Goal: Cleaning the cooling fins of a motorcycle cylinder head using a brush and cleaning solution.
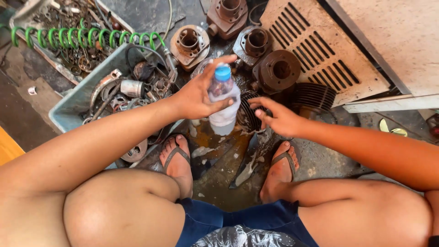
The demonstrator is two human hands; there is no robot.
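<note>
Bare knees (123, 206) and sandalled feet (178, 160) lay nearest, on wet stained floor (219, 183). Left hand (199, 93) had grip closed round small plastic bottle (224, 103) with blue cap, held upright above floor between feet. Right hand (276, 116) hovered just beside bottle, fingers loosely spread, holding nothing. Beyond: rusty engine cylinders (276, 71), grey tray (73, 107) of metal parts, green coil spring (87, 39).

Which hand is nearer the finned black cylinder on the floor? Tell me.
Right. The right hand hovers beside the finned cylinder, fingers spread next to its fins. The left hand is off to the side, holding a blue-capped plastic bottle.
</note>
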